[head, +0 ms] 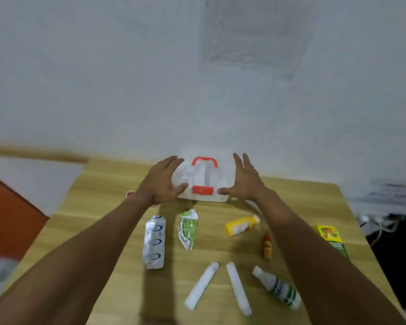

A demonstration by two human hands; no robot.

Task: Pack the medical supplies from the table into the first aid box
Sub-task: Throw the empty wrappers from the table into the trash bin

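A white first aid box [206,177] with a red handle and red latch stands shut at the far side of the wooden table [108,184]. My left hand [162,184] is spread beside its left side and my right hand [244,181] beside its right side, both with fingers apart; whether they touch it is unclear. Nearer to me lie a silver-blue packet [154,242], a green-silver packet [188,227], a yellow bottle [240,225], a small red-orange bottle [267,245], two white tubes [202,285] [238,287], a white-green bottle [278,287] and a yellow-green carton [332,239].
A pale wall rises directly behind the table. The carton lies near the table's right edge, beyond which cables and dark clutter [382,221] lie. Left of the table, an orange floor area [12,214] shows. A small red-white object [130,194] peeks out beside my left wrist.
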